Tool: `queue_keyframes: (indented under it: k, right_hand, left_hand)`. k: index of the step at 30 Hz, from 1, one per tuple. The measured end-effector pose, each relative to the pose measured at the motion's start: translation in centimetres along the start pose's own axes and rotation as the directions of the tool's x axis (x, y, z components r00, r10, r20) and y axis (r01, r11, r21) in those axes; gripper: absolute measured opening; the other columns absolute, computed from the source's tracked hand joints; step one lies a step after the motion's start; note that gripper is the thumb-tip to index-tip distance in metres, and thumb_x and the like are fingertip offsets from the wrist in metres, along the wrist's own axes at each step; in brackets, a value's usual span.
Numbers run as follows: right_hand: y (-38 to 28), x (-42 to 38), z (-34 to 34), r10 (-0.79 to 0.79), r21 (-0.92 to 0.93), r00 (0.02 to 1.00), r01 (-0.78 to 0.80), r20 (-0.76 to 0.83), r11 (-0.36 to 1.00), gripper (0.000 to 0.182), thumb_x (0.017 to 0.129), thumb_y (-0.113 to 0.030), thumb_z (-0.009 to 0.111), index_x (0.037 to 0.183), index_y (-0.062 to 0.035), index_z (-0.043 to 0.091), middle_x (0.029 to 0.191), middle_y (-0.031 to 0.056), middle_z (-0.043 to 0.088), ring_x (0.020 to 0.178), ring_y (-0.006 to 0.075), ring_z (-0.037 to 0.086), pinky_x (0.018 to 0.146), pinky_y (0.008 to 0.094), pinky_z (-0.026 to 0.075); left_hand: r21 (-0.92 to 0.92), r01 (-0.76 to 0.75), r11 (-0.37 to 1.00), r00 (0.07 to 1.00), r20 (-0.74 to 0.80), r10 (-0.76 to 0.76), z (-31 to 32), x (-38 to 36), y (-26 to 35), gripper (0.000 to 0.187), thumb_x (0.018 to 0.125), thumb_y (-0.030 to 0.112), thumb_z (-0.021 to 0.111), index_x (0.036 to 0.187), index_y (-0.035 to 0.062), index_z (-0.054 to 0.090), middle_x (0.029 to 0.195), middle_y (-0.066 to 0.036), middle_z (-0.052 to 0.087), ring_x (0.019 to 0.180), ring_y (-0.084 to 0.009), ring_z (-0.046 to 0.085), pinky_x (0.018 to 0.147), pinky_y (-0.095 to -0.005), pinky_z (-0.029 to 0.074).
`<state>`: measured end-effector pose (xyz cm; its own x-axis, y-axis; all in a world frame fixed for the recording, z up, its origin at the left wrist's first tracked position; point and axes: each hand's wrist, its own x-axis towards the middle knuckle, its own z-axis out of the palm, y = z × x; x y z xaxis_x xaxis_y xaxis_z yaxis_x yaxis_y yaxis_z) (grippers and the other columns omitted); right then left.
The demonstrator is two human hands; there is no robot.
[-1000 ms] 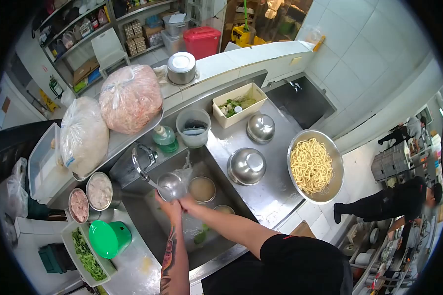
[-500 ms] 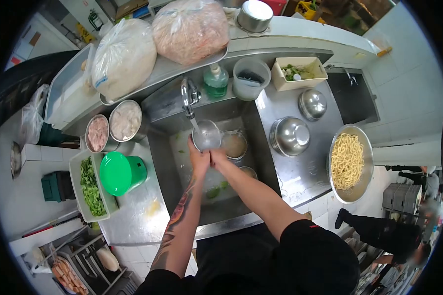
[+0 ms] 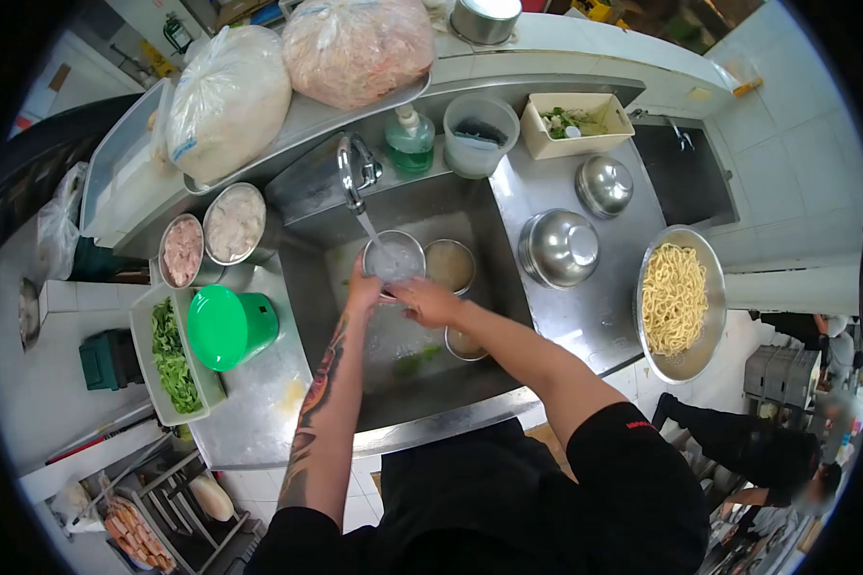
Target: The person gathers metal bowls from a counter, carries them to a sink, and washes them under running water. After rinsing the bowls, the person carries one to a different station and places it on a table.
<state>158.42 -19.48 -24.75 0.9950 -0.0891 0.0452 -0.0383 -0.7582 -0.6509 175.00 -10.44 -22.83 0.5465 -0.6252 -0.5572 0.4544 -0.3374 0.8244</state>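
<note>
Three metal bowls in the sink (image 3: 508, 316), two overturned bowls on the counter, two tied plastic bags, two meat tubs.

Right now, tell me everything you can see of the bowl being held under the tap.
The metal bowl is small, round and looks like steel. It sits upright in the sink, under the faucet, whose stream of water runs into it. The left hand grips its near-left rim and the right hand its near edge. A similar bowl sits beside it.
</note>
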Motion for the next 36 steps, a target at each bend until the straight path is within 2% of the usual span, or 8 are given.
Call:
queue_keyframes:
  k: [8,10,15,17,20,24,29,36]
  right_hand:
    - [-3.5,4.4,-3.1,0.405,-0.285,0.828,-0.311,0.387,0.907,0.043,0.088,-0.017,0.063,0.131,-0.0122,0.057,0.124,0.0134,0.063,0.114,0.0256,0.061,0.110,0.0484,0.035]
    - [-3.6,4.2,-1.6,0.748,0.575,0.663,-0.601,-0.028,0.554,0.037,0.091,-0.010,0.058,0.127,-0.0087,0.059,0.121,0.0178,0.064,0.109,0.0289,0.063,0.105,0.0412,0.041]
    - [-3.9,-0.7,-13.8,0.610,0.597,0.488,-0.206,-0.624,0.775,0.038,0.092,-0.003,0.049,0.128,-0.0065,0.060,0.127,0.0169,0.062,0.116,0.0205,0.060,0.097,0.0318,0.045]
    - [-2.1,-6.5,-22.6,0.651,0.487,0.432,-0.437,-0.624,0.756,0.034,0.095,-0.009,0.049,0.127,-0.0059,0.062,0.087,0.0032,0.065,0.076,0.0099,0.059,0.069,0.0257,0.048]
    - [3.8,-14.6,-33.6,0.746,0.666,0.082,-0.394,-0.661,0.634,0.035,0.096,-0.039,0.059,0.110,-0.0086,0.070,0.071,-0.0063,0.054,0.062,0.0034,0.045,0.055,0.0213,0.033]
    - [19.2,-23.0,-37.3,0.814,0.619,0.035,-0.630,-0.580,0.468,0.046,0.089,-0.043,0.067,0.116,-0.0053,0.066,0.105,0.0081,0.063,0.097,0.0205,0.057,0.085,0.0339,0.044]
    - [14.3,-15.3,-34.0,0.445,0.032,0.371,-0.738,-0.815,0.674,0.036,0.086,-0.028,0.069,0.117,-0.0093,0.065,0.118,0.0199,0.062,0.112,0.0340,0.058,0.096,0.0418,0.045]
    - [1.5,-3.3,-8.0,0.475,0.176,0.867,-0.449,-0.154,0.876,0.033,0.086,-0.017,0.067,0.114,0.0014,0.062,0.106,0.0204,0.066,0.099,0.0356,0.064,0.088,0.0433,0.049]
  left_hand:
    - [0.320,0.407,0.856,0.902,0.009,-0.432,-4.0,5.5,0.6,0.045,0.092,0.012,0.040,0.135,0.0009,0.048,0.118,-0.019,0.062,0.096,-0.0278,0.067,0.064,-0.0389,0.059]
    - [0.198,0.167,0.966,0.985,0.005,-0.171,-1.3,5.7,-2.6,0.044,0.097,0.020,0.037,0.136,0.0022,0.050,0.118,-0.016,0.062,0.099,-0.0237,0.064,0.071,-0.0338,0.056]
    - [-0.064,-0.181,0.981,0.982,-0.063,0.177,7.4,2.4,-11.5,0.043,0.104,0.033,0.037,0.134,0.0060,0.053,0.123,-0.011,0.061,0.106,-0.0233,0.059,0.087,-0.0365,0.048]
    - [0.788,-0.527,0.318,0.830,0.398,0.390,10.2,0.4,-13.6,0.036,0.096,0.024,0.048,0.125,0.0071,0.059,0.119,-0.014,0.063,0.107,-0.0263,0.061,0.096,-0.0466,0.045]
    - [0.812,-0.500,-0.302,0.508,0.557,0.657,12.6,2.6,-19.4,0.031,0.086,0.016,0.054,0.113,0.0083,0.066,0.105,-0.012,0.068,0.102,-0.0264,0.065,0.105,-0.0633,0.034]
    - [0.811,-0.457,-0.365,0.767,0.567,0.301,12.5,3.5,-17.4,0.023,0.085,0.015,0.056,0.102,0.0083,0.070,0.094,-0.008,0.071,0.095,-0.0238,0.068,0.108,-0.0714,0.022]
    - [0.790,-0.569,-0.229,0.732,0.613,0.297,10.1,4.0,-12.9,0.019,0.085,0.014,0.056,0.097,0.0108,0.071,0.090,-0.008,0.071,0.092,-0.0252,0.069,0.104,-0.0698,0.031]
    - [0.678,-0.679,0.281,0.722,0.545,0.427,6.6,-1.1,1.3,0.010,0.086,0.009,0.059,0.089,0.0085,0.069,0.094,-0.013,0.065,0.096,-0.0342,0.061,0.079,-0.0413,0.050]
